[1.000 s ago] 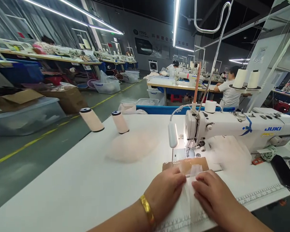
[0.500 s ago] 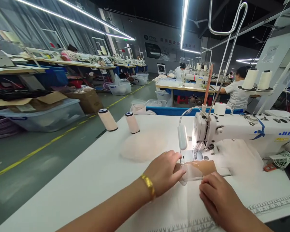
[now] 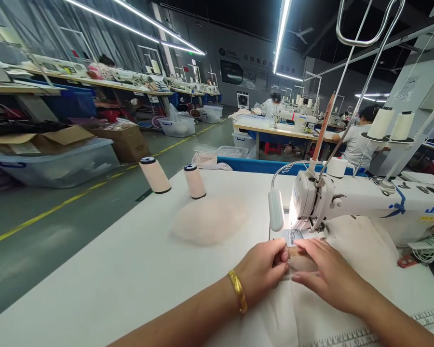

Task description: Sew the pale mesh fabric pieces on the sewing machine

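My left hand (image 3: 264, 267), a gold bracelet at its wrist, is closed with curled fingers on the edge of a sheer pale fabric (image 3: 284, 313), just in front of the needle area. Close beside it on the right, my right hand (image 3: 329, 277) rests on the same fabric, fingers stretched forward and thumb apart. Between the hands shows a small tan strip (image 3: 292, 251), partly hidden by fingers. Directly beyond them stands the white sewing machine (image 3: 361, 195), its lamp (image 3: 276, 209) lit. More pale fabric (image 3: 361, 241) lies right of the needle.
A round sheer pale piece (image 3: 211, 221) lies on the white table (image 3: 130, 270). Two peach thread cones (image 3: 155, 176) stand at its far left edge. A ruler strip (image 3: 347, 337) runs along the front. A co-worker (image 3: 358, 140) sits beyond the machine.
My right hand has moved left and forward to beside the left hand, and its fingers have spread. My left hand's fingers have curled in on the fabric edge. The view has shifted slightly.
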A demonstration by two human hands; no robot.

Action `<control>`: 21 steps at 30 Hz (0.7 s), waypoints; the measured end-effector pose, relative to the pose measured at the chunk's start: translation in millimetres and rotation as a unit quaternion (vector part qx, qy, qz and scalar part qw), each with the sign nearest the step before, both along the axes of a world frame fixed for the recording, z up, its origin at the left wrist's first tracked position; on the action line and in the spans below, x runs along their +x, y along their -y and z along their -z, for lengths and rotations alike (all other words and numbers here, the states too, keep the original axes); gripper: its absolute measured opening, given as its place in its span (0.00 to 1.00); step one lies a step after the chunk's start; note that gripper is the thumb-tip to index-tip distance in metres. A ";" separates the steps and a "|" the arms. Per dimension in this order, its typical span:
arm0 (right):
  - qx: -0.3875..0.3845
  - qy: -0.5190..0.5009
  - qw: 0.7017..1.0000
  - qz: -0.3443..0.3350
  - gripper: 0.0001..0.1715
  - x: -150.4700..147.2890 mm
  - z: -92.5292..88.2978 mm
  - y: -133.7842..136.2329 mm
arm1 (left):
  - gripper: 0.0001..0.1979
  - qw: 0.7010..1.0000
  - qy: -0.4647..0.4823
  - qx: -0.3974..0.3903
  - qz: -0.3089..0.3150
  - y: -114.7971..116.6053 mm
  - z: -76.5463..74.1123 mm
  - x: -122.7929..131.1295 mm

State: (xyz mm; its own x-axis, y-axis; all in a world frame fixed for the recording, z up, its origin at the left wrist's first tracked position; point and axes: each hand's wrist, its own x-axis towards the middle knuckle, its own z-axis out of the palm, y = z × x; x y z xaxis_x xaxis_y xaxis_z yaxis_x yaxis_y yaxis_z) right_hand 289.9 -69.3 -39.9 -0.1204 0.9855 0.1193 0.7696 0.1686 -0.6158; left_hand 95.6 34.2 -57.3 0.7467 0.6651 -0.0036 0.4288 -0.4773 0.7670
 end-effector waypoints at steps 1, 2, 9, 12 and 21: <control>-0.035 -0.034 0.999 0.016 0.13 -4.2 2.5 -7.8 | 0.05 0.999 0.029 -0.034 -0.005 0.4 1.9 -0.6; -0.062 -0.071 0.995 0.031 0.09 -7.3 5.8 -14.1 | 0.05 0.996 0.055 -0.069 -0.011 0.4 3.5 -1.2; -0.057 -0.159 0.984 0.061 0.05 -9.6 19.8 -17.6 | 0.10 0.989 0.074 -0.126 -0.015 -0.1 1.3 0.9; -0.036 -0.179 0.982 0.053 0.07 -9.7 20.5 -15.8 | 0.14 0.992 0.087 -0.092 -0.027 2.4 0.3 2.8; -0.010 -0.187 0.981 0.041 0.13 -12.5 22.8 -16.7 | 0.11 0.993 0.101 -0.051 -0.039 3.9 5.8 2.0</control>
State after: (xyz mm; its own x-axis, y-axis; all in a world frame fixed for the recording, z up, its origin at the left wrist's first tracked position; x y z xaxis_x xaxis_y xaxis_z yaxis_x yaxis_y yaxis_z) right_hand 277.4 -52.6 -62.7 0.0081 0.9927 0.1203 0.4995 0.1002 -0.8605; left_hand 97.6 30.3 -63.0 0.6849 0.7253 0.0702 0.2946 -0.3638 0.8837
